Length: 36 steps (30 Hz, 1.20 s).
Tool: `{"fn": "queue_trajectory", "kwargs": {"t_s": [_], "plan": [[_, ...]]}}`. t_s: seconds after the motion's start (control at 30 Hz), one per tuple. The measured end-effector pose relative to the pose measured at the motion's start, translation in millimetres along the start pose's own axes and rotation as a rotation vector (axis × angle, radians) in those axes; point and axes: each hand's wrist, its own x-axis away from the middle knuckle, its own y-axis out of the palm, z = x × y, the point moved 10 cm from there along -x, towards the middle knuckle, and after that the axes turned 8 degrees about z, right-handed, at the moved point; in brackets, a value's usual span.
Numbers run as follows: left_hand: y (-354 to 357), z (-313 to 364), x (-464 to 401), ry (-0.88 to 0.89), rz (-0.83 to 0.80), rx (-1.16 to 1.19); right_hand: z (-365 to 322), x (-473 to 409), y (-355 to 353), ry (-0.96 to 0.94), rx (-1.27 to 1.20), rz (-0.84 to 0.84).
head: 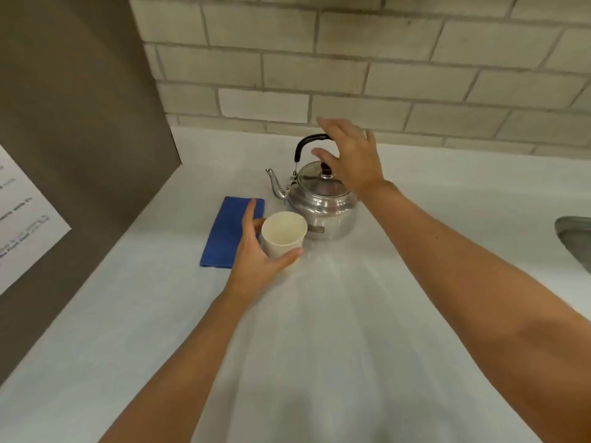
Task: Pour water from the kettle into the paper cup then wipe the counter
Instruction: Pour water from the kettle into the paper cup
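The left hand cups the paper cup, seemingly empty, on the white surface just near the steel kettle. The right hand hovers with fingers spread beside the kettle's black handle, grasping nothing. A blue cloth lies left.

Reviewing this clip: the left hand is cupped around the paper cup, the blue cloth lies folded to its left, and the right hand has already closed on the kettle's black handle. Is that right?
Not quite. In the head view the right hand is open, its fingers spread near the kettle handle, not closed on it. The rest stands: the left hand cups the paper cup, with the blue cloth folded to its left.
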Motion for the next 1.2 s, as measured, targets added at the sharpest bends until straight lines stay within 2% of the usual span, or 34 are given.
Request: {"fn": "queue_trajectory", "kwargs": {"t_s": [0.13, 0.27, 0.57, 0.8, 1.2], "plan": [[5.7, -7.1, 0.5, -0.028, 0.014, 0.009, 5.7, -19.2, 17.3, -0.013, 0.003, -0.174], [10.1, -9.2, 0.5, -0.024, 0.026, 0.031, 15.7, -28.3, 27.9, 0.034, -0.070, -0.228], [13.9, -13.6, 0.5, -0.068, 0.059, -0.035, 19.1, -32.6, 20.4, -0.019, -0.184, -0.132], [14.1, -17.2, 5.8, -0.088, 0.083, -0.027, 36.6, -18.9, 4.3, 0.050, -0.152, -0.078], [19.6, -18.7, 12.1, -0.083, 0.077, 0.003, 5.2, -8.9, -96.0, -0.072, -0.125, 0.011]]}}
